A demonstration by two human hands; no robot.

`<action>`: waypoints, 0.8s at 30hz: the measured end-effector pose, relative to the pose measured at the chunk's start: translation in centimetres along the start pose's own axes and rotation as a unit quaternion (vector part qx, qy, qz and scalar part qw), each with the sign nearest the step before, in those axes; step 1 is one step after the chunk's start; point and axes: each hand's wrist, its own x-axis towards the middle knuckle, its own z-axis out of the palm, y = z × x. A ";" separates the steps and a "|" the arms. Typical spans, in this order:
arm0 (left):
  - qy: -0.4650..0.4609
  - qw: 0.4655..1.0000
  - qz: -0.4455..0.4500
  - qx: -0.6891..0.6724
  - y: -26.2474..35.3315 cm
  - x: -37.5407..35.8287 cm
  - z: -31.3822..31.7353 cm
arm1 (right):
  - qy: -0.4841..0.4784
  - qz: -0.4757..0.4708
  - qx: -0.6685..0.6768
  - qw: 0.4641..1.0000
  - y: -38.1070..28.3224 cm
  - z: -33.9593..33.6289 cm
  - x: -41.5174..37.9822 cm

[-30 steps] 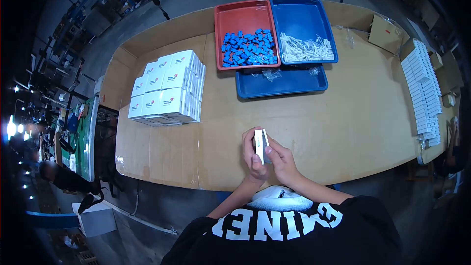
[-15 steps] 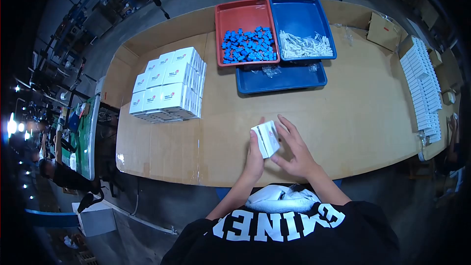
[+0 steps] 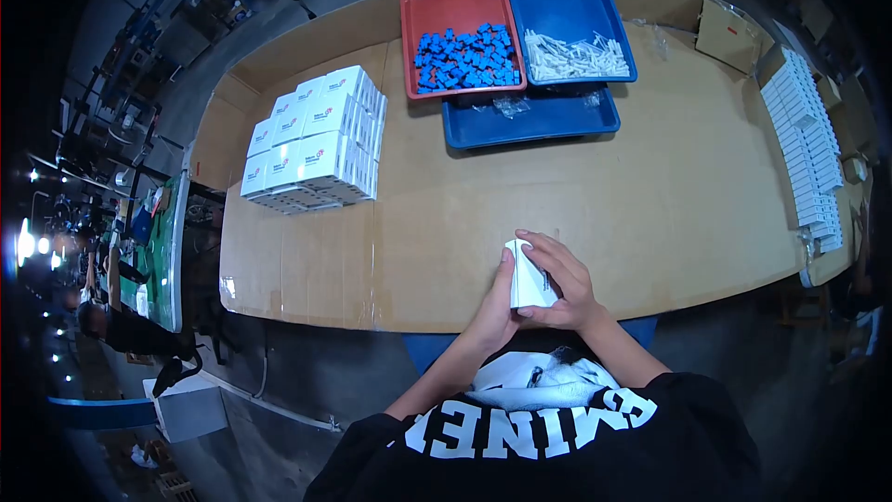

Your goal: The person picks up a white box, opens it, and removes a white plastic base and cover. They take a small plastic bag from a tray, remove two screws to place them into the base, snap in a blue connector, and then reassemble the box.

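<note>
A small white cardboard box is held just above the near edge of the cardboard-covered table, close to the person's chest. The left hand cups it from the left, thumb lying up along the side panel; the right hand wraps over the top and right side, fingers curled and pressed against the card. Both hands are closed on the box, so it is pinched between them rather than resting on the surface. Whether a flap is open I cannot tell.

To handle this well, I judge that the pressure should stay on the panel edges, not the flat faces, so the thin card does not dent, with the left hand steadying while the right fingers work.

Toward the far left part of the table stands a stack of matching white boxes with red-and-blue logos, well apart from the hands. At the far edge, a red plastic tray holds a heap of small blue parts; touching it on the right, a blue plastic tray holds a pile of small white parts. Both sit partly on a lower blue tray with a few clear bags. Along the right edge runs a row of flat white cartons.
</note>
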 end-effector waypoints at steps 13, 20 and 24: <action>-0.044 0.927 0.254 0.272 -4.5 -0.5 -0.8 | 0.104 0.253 0.259 0.926 -2.4 1.5 -2.8; 0.064 0.979 0.175 0.088 -3.4 -1.6 -1.5 | -0.024 0.217 0.129 0.967 -4.0 0.7 -3.7; 0.088 0.966 0.177 0.169 -5.0 -1.6 -2.4 | -0.053 0.166 0.065 0.983 -4.2 1.1 -5.3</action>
